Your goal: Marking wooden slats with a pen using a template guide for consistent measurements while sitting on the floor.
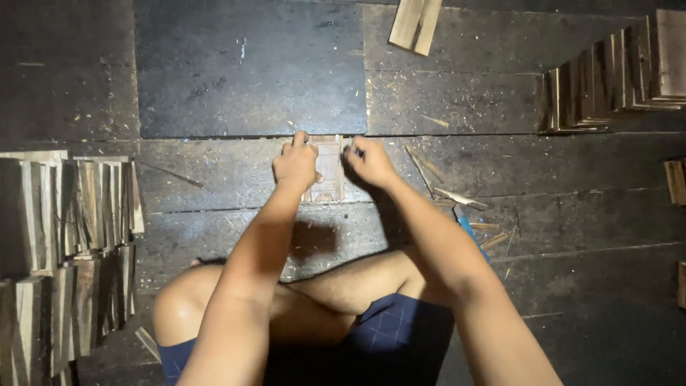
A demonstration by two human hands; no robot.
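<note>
I see both hands gripping a small wooden frame (328, 170) on the dark plank floor (250, 71): left hand (295, 164) on its left edge, right hand (368, 163) on its right. The frame seems mid-assembly; wood stacks (68, 236) stand well left of it, so I judge the next move needs steady squaring pressure.

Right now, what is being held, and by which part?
A small wooden frame piece, gripped at its two side edges: left hand on the left, right hand on the right.

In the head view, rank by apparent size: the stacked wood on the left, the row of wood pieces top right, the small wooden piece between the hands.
1. Stacked wood on the left, though nearer the camera.
2. Row of wood pieces.
3. Small wooden piece, held by the left hand and right hand.
</note>
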